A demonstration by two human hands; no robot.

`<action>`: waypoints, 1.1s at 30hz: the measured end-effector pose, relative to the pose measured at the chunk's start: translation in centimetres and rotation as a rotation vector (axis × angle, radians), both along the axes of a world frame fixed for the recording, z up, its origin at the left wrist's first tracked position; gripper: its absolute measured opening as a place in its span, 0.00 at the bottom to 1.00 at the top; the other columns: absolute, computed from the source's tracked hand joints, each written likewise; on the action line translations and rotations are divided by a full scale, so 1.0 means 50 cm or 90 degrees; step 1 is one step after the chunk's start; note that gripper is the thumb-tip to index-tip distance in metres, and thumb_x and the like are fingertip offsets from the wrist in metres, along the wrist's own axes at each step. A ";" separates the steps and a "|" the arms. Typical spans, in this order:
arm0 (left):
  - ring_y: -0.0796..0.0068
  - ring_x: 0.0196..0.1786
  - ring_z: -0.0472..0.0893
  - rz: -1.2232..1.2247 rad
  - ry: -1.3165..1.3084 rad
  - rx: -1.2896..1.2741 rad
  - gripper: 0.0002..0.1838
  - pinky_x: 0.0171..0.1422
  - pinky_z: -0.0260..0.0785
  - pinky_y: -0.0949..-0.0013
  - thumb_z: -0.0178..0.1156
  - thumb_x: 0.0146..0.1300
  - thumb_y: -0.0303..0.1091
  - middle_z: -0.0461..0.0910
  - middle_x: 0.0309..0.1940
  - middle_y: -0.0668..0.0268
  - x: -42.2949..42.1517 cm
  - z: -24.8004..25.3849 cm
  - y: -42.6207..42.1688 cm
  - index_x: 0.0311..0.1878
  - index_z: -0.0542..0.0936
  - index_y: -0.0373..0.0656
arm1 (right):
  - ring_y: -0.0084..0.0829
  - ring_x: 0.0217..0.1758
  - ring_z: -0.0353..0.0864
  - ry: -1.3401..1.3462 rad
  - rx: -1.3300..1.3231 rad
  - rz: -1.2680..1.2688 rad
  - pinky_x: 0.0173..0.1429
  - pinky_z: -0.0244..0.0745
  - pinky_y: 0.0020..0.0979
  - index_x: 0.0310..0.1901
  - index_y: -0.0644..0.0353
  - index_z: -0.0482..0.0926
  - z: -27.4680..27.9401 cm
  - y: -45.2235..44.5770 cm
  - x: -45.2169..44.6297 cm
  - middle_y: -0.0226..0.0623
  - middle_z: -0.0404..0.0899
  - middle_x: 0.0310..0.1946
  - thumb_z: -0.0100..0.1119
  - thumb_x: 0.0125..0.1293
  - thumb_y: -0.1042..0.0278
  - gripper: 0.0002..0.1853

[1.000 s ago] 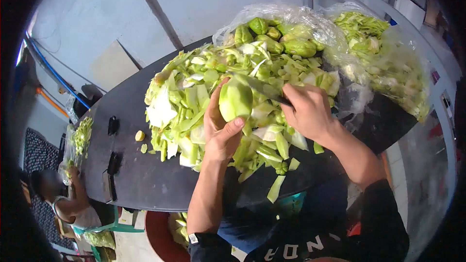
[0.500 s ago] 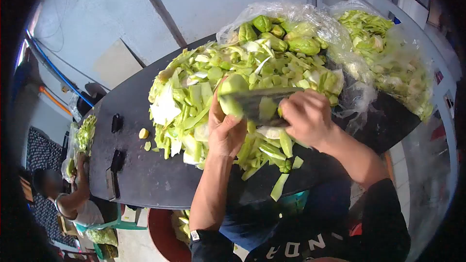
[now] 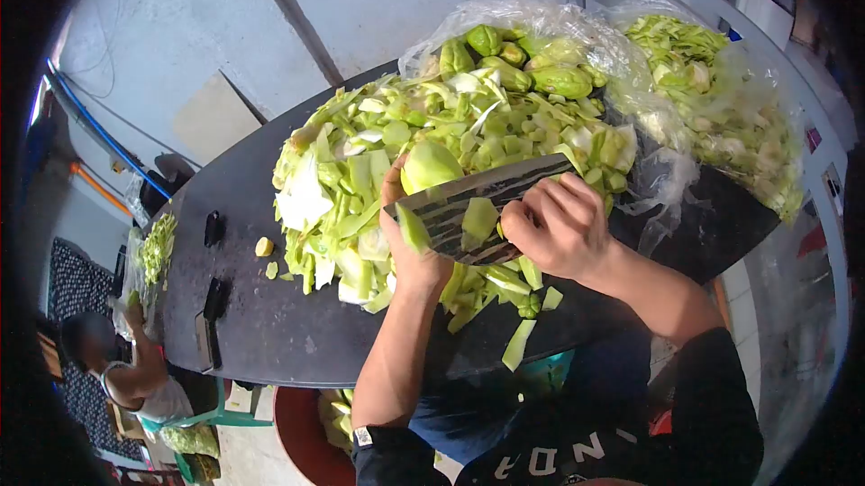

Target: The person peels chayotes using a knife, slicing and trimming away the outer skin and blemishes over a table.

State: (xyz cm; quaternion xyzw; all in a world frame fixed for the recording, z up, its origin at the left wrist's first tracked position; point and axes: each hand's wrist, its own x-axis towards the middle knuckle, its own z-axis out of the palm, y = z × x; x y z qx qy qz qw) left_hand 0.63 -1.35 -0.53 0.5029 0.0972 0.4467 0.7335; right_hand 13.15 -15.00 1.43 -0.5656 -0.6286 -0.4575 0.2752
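My left hand (image 3: 413, 247) is wrapped round a peeled, pale green chayote (image 3: 431, 167), held above a heap of cut pieces. Gripped in my right hand (image 3: 563, 227) is a broad cleaver (image 3: 512, 184), its dark, streaked blade tilted across the front of the chayote. Two green slices cling to the blade; its handle is mostly hidden by my fingers. Below and behind spreads the large pile of chayote slices and peelings (image 3: 369, 175) on the dark table (image 3: 297, 342).
Whole chayotes (image 3: 560, 81) lie in clear plastic behind the pile. A plastic bag of cut pieces (image 3: 734, 139) stands at right. Black objects (image 3: 214, 299) rest on the table's left. Below is a red tub (image 3: 297, 436); another person (image 3: 149, 369) sits at far left.
The cleaver, blurred before, now shows sharply, its blade lower and nearer my left wrist. A slice now lies against the blade's left end. The seated person's arm has moved.
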 end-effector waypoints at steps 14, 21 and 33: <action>0.68 0.58 0.76 -0.051 -0.037 -0.007 0.47 0.65 0.71 0.62 0.76 0.36 0.21 0.73 0.57 0.64 -0.008 0.037 -0.001 0.65 0.66 0.41 | 0.29 0.25 0.77 0.103 -0.056 0.064 0.28 0.68 0.30 0.29 0.53 0.72 0.020 -0.014 0.013 0.28 0.72 0.21 0.60 0.52 0.72 0.06; 0.68 0.58 0.75 -0.045 -0.037 0.041 0.50 0.64 0.70 0.63 0.79 0.33 0.24 0.73 0.56 0.63 -0.010 0.049 0.013 0.64 0.66 0.38 | 0.35 0.22 0.79 0.163 -0.074 0.013 0.27 0.73 0.36 0.31 0.54 0.72 0.000 0.008 0.055 0.30 0.73 0.17 0.60 0.51 0.75 0.07; 0.61 0.56 0.79 -0.173 -0.032 0.018 0.53 0.62 0.74 0.58 0.80 0.36 0.25 0.74 0.56 0.60 -0.015 0.054 0.008 0.69 0.62 0.39 | 0.46 0.23 0.82 0.308 -0.149 -0.053 0.26 0.74 0.45 0.37 0.58 0.73 -0.007 0.014 0.087 0.40 0.80 0.21 0.57 0.57 0.75 0.07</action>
